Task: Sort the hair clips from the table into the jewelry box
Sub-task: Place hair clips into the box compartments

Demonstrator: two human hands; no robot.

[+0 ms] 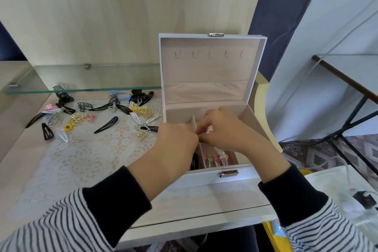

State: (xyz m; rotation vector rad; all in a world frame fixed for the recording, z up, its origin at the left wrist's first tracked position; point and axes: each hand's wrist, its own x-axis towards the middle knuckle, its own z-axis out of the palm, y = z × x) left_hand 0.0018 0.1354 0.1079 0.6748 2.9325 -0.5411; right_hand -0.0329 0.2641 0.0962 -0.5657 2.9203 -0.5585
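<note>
Both hands meet above the open jewelry box (212,92): the left hand (178,143) and right hand (223,129) pinch one small pale clip (209,129) between their fingertips, probably to orient it over a compartment. Small flower clips (214,158) already stand in a row in the box's front compartment. Most unsorted hair clips (98,112) lie left of the box on the lace mat (86,155), within reach.
</note>
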